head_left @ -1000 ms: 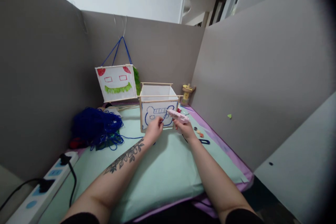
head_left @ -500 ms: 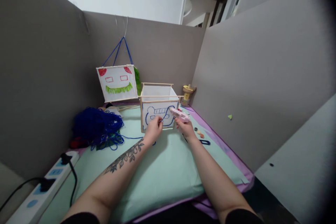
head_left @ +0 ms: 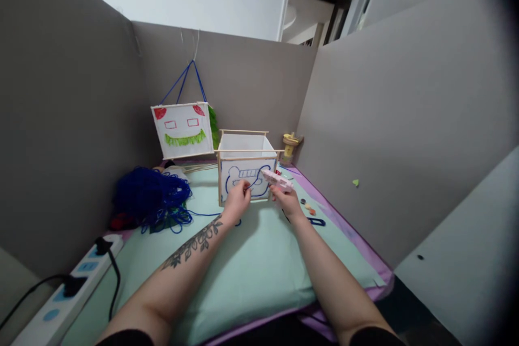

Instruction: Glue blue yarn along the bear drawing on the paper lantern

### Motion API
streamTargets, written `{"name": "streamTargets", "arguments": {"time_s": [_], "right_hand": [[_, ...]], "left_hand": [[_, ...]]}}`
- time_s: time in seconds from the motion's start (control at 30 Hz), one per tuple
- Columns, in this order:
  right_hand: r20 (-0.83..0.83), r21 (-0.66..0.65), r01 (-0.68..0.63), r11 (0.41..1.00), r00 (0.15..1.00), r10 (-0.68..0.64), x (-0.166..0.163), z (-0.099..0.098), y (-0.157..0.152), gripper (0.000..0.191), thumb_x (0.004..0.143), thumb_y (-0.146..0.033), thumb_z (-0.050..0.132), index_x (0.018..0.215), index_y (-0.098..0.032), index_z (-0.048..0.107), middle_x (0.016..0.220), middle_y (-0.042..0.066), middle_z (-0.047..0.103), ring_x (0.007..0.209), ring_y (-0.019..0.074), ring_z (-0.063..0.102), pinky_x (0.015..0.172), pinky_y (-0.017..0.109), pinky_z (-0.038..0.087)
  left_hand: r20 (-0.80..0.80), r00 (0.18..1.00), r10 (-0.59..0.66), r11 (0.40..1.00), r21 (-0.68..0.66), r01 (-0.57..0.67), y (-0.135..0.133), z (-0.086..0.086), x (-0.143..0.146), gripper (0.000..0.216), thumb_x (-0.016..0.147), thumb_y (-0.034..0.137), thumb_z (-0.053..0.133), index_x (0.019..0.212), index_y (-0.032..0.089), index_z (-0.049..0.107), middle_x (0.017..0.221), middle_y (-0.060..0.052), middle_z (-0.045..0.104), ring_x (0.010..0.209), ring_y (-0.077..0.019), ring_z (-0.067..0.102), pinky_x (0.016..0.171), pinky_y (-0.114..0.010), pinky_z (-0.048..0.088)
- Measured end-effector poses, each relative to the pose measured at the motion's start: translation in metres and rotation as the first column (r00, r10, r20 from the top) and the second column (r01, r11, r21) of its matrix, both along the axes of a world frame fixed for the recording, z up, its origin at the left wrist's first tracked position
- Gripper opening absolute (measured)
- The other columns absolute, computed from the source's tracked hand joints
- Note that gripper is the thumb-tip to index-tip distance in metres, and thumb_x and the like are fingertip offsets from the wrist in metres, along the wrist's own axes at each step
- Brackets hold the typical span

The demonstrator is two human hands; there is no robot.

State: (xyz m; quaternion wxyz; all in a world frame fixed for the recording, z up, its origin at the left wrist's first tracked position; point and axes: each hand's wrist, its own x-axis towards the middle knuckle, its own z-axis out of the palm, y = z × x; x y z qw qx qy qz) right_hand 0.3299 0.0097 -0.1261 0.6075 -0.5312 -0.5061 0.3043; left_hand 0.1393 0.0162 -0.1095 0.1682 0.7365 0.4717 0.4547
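Observation:
In the head view a white open-topped box (head_left: 227,194) with thin wooden sticks along its edges stands on the pale green table cover. Its front carries a drawn bear-like outline, partly lined with blue yarn (head_left: 257,177). My left hand (head_left: 239,199) is in front of the box, thumb and fingers pinched on a strand of that yarn. Gripped in my right hand (head_left: 286,200) is a pale pink hot glue gun (head_left: 278,179), its nozzle close to the upper right of the outline. Whether the nozzle touches the box I cannot tell.
A tangled heap of blue yarn (head_left: 150,194) lies at left, near a white power strip (head_left: 68,286). A decorated white lantern-like box (head_left: 182,128) hangs behind. Buttons (head_left: 308,207) and a dark blue oblong item (head_left: 317,221) lie at right. Grey partitions (head_left: 389,97) surround the table.
The view has tilted very slightly, so everything sits a little lower. Both hands, the yarn strand and the glue gun stay practically where they were against the box.

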Motion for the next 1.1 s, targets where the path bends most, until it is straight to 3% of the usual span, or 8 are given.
{"name": "streamTargets", "arguments": {"time_s": [0.6, 0.87, 1.0, 1.1], "right_hand": [[-0.083, -0.005, 0.045, 0.999, 0.996, -0.045, 0.007, -0.004, 0.006, 0.043, 0.060, -0.058, 0.073, 0.067, -0.016, 0.065, 0.047, 0.000, 0.058, 0.044, 0.0147, 0.052, 0.043, 0.026, 0.041], [-0.235, 0.179, 0.074, 0.981, 0.971, -0.031, 0.019, 0.002, -0.007, 0.043, 0.066, -0.057, 0.069, 0.079, -0.016, 0.062, 0.054, -0.002, 0.057, 0.045, 0.0117, 0.048, 0.044, 0.024, 0.039], [-0.111, 0.036, 0.044, 0.998, 0.993, -0.040, 0.029, 0.008, -0.018, 0.044, 0.065, -0.059, 0.067, 0.074, -0.017, 0.061, 0.049, -0.002, 0.054, 0.045, 0.0129, 0.047, 0.043, 0.025, 0.037], [0.124, -0.166, -0.081, 0.983, 0.987, 0.102, 0.035, 0.013, -0.030, 0.044, 0.065, -0.060, 0.066, 0.072, -0.016, 0.061, 0.048, -0.001, 0.054, 0.045, 0.0125, 0.047, 0.044, 0.024, 0.035]], "left_hand": [[-0.042, 0.999, 0.002, 1.000, 0.001, -0.002, -0.001, 0.001, -0.001, 0.014, 0.085, 0.018, 0.050, 0.096, 0.018, 0.057, 0.086, -0.006, 0.067, 0.079, -0.0184, 0.062, 0.078, -0.033, 0.048], [-0.050, 0.998, 0.034, 0.998, 0.046, -0.032, -0.004, 0.002, -0.004, 0.016, 0.086, 0.023, 0.050, 0.100, 0.018, 0.058, 0.087, -0.005, 0.066, 0.077, -0.0174, 0.061, 0.074, -0.031, 0.048], [-0.118, 0.969, 0.219, 0.947, 0.265, -0.181, -0.015, 0.004, -0.006, 0.023, 0.085, 0.031, 0.055, 0.103, 0.018, 0.060, 0.103, -0.011, 0.060, 0.098, -0.0243, 0.057, 0.086, -0.038, 0.045], [-0.101, 0.954, 0.284, 0.872, 0.441, -0.213, -0.028, 0.008, -0.004, 0.026, 0.084, 0.034, 0.058, 0.103, 0.018, 0.063, 0.108, -0.013, 0.058, 0.107, -0.0276, 0.052, 0.097, -0.045, 0.037]]}}
